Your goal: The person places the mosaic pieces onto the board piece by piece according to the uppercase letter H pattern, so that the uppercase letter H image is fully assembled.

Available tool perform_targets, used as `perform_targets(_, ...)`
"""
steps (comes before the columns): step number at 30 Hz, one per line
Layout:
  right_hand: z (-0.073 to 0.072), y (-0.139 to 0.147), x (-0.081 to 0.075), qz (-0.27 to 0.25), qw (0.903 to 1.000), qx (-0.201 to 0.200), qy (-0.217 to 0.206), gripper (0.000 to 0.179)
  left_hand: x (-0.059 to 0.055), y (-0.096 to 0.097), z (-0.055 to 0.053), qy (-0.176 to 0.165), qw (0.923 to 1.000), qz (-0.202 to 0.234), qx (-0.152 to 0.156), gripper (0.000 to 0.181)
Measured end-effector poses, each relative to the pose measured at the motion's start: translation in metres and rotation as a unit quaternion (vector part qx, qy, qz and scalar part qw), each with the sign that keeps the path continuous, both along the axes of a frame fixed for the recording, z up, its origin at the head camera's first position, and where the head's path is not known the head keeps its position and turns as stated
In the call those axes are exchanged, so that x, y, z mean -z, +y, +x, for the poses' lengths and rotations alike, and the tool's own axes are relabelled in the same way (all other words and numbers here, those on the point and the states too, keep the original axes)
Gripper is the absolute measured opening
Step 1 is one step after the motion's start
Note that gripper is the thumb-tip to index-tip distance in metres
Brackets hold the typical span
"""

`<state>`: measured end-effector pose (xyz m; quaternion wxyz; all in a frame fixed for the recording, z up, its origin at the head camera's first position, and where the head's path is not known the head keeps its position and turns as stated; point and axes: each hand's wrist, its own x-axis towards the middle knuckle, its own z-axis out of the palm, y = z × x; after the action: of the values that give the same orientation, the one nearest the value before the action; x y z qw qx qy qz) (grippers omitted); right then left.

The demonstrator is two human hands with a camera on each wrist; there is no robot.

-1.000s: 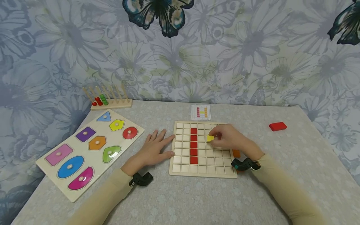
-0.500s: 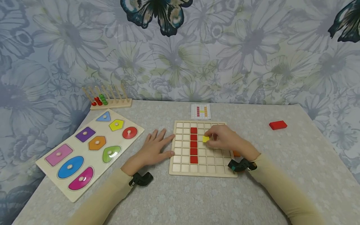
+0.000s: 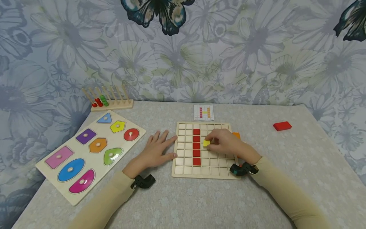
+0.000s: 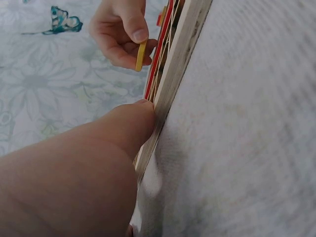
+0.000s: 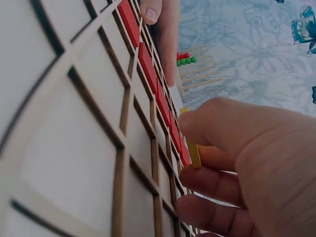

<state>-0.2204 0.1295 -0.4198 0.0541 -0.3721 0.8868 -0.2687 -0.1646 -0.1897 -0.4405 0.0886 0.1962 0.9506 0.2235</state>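
A wooden grid board (image 3: pixel 186 171) lies mid-table, with a column of several red square tiles (image 3: pixel 196 145) set in its cells. My right hand (image 3: pixel 226 143) pinches a yellow tile (image 3: pixel 206 143) between thumb and fingers, just over the cells to the right of the red column. In the right wrist view that yellow tile (image 5: pixel 194 154) stands on edge, close over the grid. My left hand (image 3: pixel 155 151) lies spread on the table, its thumb and index fingertips against the board's left edge. The left wrist view shows the left thumb (image 4: pixel 140 121) at the board's side.
Behind the board lies a small pattern card (image 3: pixel 203 112). Orange tiles (image 3: pixel 236 135) show partly behind the right hand, and red pieces (image 3: pixel 282 126) lie far right. To the left are a shape puzzle board (image 3: pixel 77 140) and a peg stand with beads (image 3: pixel 112 105).
My right hand has moved left over the grid with the yellow tile, closer to the red column. The left hand has stayed at the board's edge.
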Motion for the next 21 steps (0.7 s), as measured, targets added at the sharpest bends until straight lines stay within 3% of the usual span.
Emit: perform_targets(21,0.0013,-0.0028,0.0100,0.007,0.9998,-0.008,0.018,0.022,0.0043,-0.0010,-0.0015,0.009,1.0000,-0.001,0.002,0.072)
